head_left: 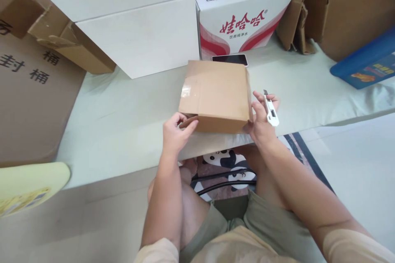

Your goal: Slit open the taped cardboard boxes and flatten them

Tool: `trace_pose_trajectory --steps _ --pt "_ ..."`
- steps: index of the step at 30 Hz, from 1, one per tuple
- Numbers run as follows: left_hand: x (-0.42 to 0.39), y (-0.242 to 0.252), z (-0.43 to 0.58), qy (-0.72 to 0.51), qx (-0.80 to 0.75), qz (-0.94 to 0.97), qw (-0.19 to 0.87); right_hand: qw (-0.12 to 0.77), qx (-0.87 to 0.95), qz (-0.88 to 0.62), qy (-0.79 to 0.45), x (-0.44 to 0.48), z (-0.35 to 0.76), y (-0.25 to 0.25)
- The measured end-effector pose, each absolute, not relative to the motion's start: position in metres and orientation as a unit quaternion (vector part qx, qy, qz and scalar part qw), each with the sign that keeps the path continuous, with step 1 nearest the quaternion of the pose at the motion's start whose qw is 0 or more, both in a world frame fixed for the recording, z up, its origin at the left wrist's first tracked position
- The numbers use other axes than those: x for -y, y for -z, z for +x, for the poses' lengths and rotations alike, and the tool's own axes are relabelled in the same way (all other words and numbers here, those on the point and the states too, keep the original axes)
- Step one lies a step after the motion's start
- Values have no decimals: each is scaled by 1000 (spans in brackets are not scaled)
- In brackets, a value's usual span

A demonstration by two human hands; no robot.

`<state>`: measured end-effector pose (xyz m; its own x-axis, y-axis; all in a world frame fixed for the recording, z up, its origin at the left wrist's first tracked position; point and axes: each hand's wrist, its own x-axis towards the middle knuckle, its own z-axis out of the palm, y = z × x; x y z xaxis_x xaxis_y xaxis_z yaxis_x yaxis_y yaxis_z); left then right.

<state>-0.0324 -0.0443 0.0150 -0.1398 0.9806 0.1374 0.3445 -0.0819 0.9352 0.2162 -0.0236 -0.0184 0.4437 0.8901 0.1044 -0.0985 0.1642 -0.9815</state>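
Observation:
A small brown cardboard box [220, 90] sits on the cloth-covered bench near its front edge, with clear tape on its left part. At the near left corner, my left hand [175, 133] pinches a side flap [189, 121] between thumb and fingers. My right hand [262, 125] rests against the near right corner of the box. It also holds a white utility knife [272, 116] with the dark blade showing and pointing away from me. The inside of the box is hidden.
Behind the box lies a phone [231, 60]. White cartons [148, 37] and a red-and-white printed carton [240, 28] stand at the back. Large brown cardboard [27, 102] is at left, a blue container [367, 65] at right, a yellow object [33, 185] at lower left.

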Motion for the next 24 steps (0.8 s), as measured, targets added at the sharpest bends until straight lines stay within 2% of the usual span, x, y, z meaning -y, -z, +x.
trace_pose_trajectory --steps 8,12,15,20,24 --pt "39 -12 -29 -534 -575 503 362 646 292 -522 -474 34 219 16" --pt "35 -10 -29 -560 -583 475 349 632 369 -469 -495 44 219 11" --pt "33 -10 -30 -570 -586 463 344 601 438 -482 -463 50 217 4" --pt "34 -5 -33 -577 -527 515 351 566 467 -607 -305 52 220 -5" --pt "34 -2 -35 -556 -505 543 376 554 471 -614 -307 49 226 -1"
